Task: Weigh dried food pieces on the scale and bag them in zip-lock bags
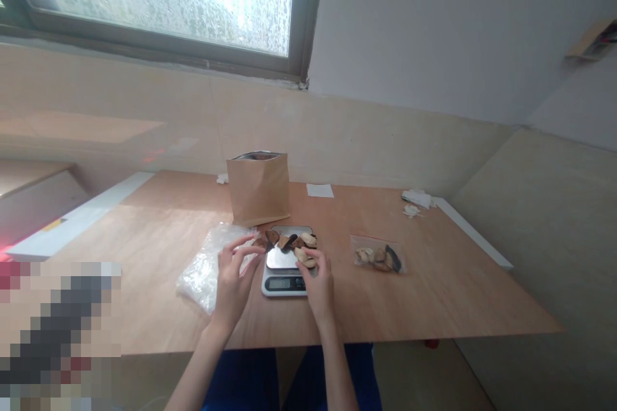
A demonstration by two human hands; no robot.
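Observation:
A small digital kitchen scale (284,286) stands on the table in front of me. Several dried pieces (284,241), brown, pale and blackish, lie across its metal plate; their exact kind I cannot make out. My right hand (318,276) pinches a pale dried slice (303,257) over the plate's right side. At the plate's left edge, my left hand (236,273) has its thumb and fingers curled together at a brown dried slice (261,241). A clear plastic bag pile (205,266) lies beside and partly under my left hand. The scale's display is too small to read.
Behind the scale stands an open brown kraft pouch (259,189). To the right lies a clear zip bag (378,255) holding dried pieces. White paper (320,191) and crumpled white scraps (418,200) rest near the wall. The wooden table's (434,295) front edge is close to my legs.

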